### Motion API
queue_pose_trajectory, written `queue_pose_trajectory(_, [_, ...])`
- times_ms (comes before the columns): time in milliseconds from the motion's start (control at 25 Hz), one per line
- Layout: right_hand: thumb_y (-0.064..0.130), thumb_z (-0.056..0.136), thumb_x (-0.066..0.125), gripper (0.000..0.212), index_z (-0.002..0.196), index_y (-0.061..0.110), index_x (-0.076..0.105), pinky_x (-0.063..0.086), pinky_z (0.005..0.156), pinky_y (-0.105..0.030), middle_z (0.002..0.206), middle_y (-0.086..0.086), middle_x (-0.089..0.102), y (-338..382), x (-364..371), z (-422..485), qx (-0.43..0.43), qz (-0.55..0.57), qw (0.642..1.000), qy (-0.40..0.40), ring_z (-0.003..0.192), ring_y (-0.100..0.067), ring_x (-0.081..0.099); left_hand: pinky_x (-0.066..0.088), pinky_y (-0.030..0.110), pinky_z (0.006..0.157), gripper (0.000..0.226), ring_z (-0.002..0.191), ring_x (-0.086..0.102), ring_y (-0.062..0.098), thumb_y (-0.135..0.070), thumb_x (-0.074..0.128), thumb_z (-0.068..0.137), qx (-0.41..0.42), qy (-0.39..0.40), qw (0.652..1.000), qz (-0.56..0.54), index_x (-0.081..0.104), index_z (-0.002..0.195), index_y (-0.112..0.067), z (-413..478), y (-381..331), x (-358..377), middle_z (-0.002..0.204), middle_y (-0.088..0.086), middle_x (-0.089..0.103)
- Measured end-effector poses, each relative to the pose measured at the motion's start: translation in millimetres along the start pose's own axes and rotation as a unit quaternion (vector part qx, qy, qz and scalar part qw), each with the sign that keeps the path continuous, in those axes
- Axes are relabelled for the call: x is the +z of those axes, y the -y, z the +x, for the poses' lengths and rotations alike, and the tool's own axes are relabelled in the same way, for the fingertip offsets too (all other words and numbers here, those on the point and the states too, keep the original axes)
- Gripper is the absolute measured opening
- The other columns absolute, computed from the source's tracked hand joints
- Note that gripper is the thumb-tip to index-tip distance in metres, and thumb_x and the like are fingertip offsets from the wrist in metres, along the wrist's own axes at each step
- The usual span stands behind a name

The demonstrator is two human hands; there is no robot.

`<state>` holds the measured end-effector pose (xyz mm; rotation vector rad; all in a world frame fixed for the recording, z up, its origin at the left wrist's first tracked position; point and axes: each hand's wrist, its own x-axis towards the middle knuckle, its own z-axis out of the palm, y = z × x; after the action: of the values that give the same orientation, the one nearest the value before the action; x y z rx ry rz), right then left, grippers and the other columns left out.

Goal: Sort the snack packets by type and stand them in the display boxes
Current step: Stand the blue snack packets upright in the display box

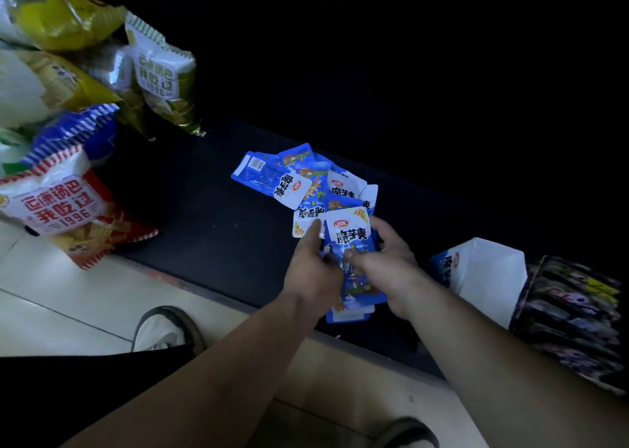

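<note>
A loose pile of blue and white snack packets (299, 178) lies on a dark low shelf (211, 223). Between my hands is a stack of the same blue packets (350, 236), held upright with the printed face toward me. My left hand (313, 270) grips the stack's left edge, and its fingertip touches a packet lying flat behind. My right hand (388, 260) holds the right side, with the thumb across the front. At the right stands a white and blue display box (483, 270), its inside hidden.
Big crisp bags are piled at the left: a red and white one (64, 209), a green and white one (163, 73) and yellow ones above. A dark box of dark packets (575, 314) stands at the far right. My shoes rest on the pale tiled floor (68, 294).
</note>
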<state>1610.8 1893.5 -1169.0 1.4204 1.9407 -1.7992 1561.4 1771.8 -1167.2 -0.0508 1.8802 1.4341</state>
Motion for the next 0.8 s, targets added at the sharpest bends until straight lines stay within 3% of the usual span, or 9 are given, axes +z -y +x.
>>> queue_pose_trajectory(120, [0.003,0.086,0.076,0.067,0.126,0.053,0.056,0.059,0.058,-0.034,0.102,0.007,0.077,8.5,-12.4,-14.2,0.0,0.018,1.0,0.006,0.088,-0.019,0.076,0.053,0.01,0.066,0.049,0.089,0.071,0.008,0.008,0.049,0.097,0.025,0.01,1.0,-0.013,0.054,0.133,-0.024,-11.0,-8.1,-6.1,0.113,0.002,0.072])
queue_pose_trajectory(280, [-0.001,0.089,0.071,0.066,0.124,0.053,0.056,0.063,0.079,-0.052,0.103,0.007,0.078,12.9,-16.9,-35.0,-0.033,0.046,0.998,0.002,0.09,-0.019,0.077,0.056,0.015,0.067,0.05,0.092,0.074,0.004,0.004,0.047,0.097,0.029,0.066,0.997,-0.028,0.063,0.129,-0.031,-28.9,-15.8,-12.6,0.113,-0.009,0.075])
queue_pose_trajectory(480, [-0.003,0.093,0.066,0.072,0.12,0.062,0.052,0.063,0.082,-0.048,0.109,0.015,0.076,13.7,-29.1,-59.5,-0.069,0.058,0.995,-0.032,0.091,-0.013,0.076,0.059,0.019,0.078,0.053,0.108,0.066,0.002,-0.004,0.057,0.092,0.031,0.069,0.996,-0.048,0.064,0.13,-0.041,-38.2,-25.4,-5.5,0.141,-0.009,0.051])
queue_pose_trajectory(600, [-0.003,0.094,0.065,0.075,0.131,0.061,0.048,0.063,0.078,-0.048,0.115,0.013,0.074,18.2,-45.5,-72.8,-0.086,0.054,0.994,-0.044,0.095,-0.014,0.076,0.06,0.028,0.084,0.063,0.104,0.072,0.011,0.002,0.059,0.092,0.02,0.096,0.992,-0.079,0.054,0.143,-0.035,-45.4,-36.9,-1.8,0.125,-0.006,0.07])
queue_pose_trajectory(720, [0.003,0.095,0.065,0.082,0.142,0.063,0.034,0.06,0.067,-0.03,0.124,0.015,0.069,29.6,-51.3,-87.4,-0.1,0.044,0.993,-0.039,0.096,-0.009,0.074,0.054,0.011,0.063,0.059,0.088,0.07,-0.005,-0.007,0.051,0.102,0.036,0.102,0.991,-0.083,0.039,0.153,-0.036,-58.3,-57.8,8.0,0.131,-0.013,0.063])
queue_pose_trajectory(800, [0.013,0.087,0.067,0.096,0.145,0.07,0.017,0.062,0.069,-0.032,0.136,0.009,0.058,38.1,-48.0,-94.8,-0.101,0.02,0.994,-0.041,0.1,-0.013,0.072,0.053,0.01,0.066,0.06,0.091,0.069,-0.004,-0.014,0.043,0.107,0.068,0.125,0.988,-0.057,0.026,0.157,-0.042,-68.3,-66.2,20.4,0.131,-0.012,0.065])
